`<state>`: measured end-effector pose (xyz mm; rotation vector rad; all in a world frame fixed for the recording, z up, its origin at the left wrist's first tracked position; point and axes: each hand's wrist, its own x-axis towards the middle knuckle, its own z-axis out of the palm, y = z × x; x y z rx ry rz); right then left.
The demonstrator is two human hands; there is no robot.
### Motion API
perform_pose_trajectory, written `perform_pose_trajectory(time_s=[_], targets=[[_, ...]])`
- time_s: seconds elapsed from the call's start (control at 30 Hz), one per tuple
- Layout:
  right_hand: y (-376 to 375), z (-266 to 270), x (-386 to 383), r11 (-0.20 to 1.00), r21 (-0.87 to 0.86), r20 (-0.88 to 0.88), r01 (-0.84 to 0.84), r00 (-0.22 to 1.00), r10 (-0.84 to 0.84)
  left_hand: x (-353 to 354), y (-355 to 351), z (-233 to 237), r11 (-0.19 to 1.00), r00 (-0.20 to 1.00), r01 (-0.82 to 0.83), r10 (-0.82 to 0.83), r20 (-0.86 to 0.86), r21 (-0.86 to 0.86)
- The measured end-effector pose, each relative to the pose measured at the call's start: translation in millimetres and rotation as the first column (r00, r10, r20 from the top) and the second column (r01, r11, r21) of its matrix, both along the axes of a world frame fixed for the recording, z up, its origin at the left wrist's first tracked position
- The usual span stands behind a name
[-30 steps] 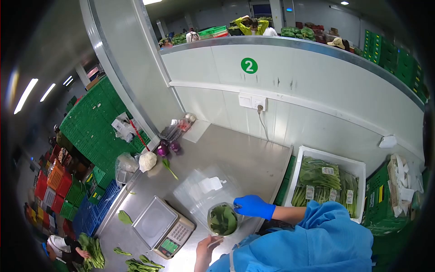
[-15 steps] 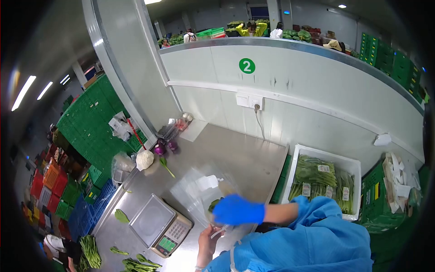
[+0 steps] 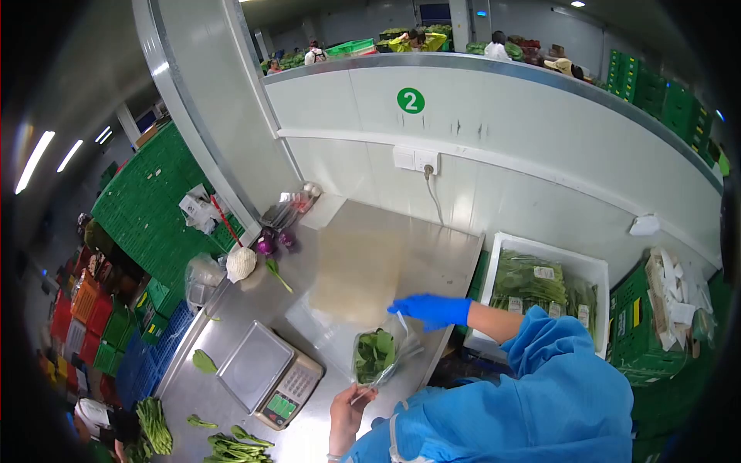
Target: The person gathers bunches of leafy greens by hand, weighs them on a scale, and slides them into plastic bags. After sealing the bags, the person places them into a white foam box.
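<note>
A clear plastic bag [image 3: 401,351] with leafy greens [image 3: 375,353] inside lies at the front of the steel table. My left hand [image 3: 349,410], bare, pinches the bag's near end. My right hand [image 3: 434,309], in a blue glove, is at the bag's far right edge, its fingers closed on the film. Beyond the bag lies a flat beige sheet [image 3: 357,270], with flat clear bags [image 3: 309,320] partly under it. Left of the bag is a weighing scale [image 3: 270,374] with a bare pan.
A white foam box [image 3: 502,245] of bagged greens stands at the right, near a green crate [image 3: 644,332]. Loose green stalks [image 3: 154,426] lie front left. Purple onions [image 3: 266,243] and a white netted bulb [image 3: 241,264] are by the wall post [image 3: 231,154].
My right hand has moved right and up from over the bag, so the greens inside now show. The beige sheet now lies over the flat bags. The view has shifted slightly.
</note>
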<state>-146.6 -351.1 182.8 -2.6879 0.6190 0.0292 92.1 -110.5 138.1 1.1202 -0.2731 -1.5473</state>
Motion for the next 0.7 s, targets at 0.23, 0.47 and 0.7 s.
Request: perform_pose_trajectory(time_s=[0.23, 0.47, 0.7], targets=[[23, -58, 26, 0.751, 0.656, 0.301, -0.07, 0.937, -0.175, 16, 4, -12, 0.993, 0.994, 0.104, -0.103, 0.033, -0.053], [28, -28, 49, 0.65, 0.738, 0.442, -0.178, 0.856, -0.267, 21, -4, -3, 0.99, 0.992, 0.106, -0.1, 0.075, -0.091], [38, 4, 56, 0.729, 0.6, 0.753, -0.33, 0.541, -0.375, 46, -3, 37, 0.887, 0.998, -0.049, 0.022, -0.065, -0.459]])
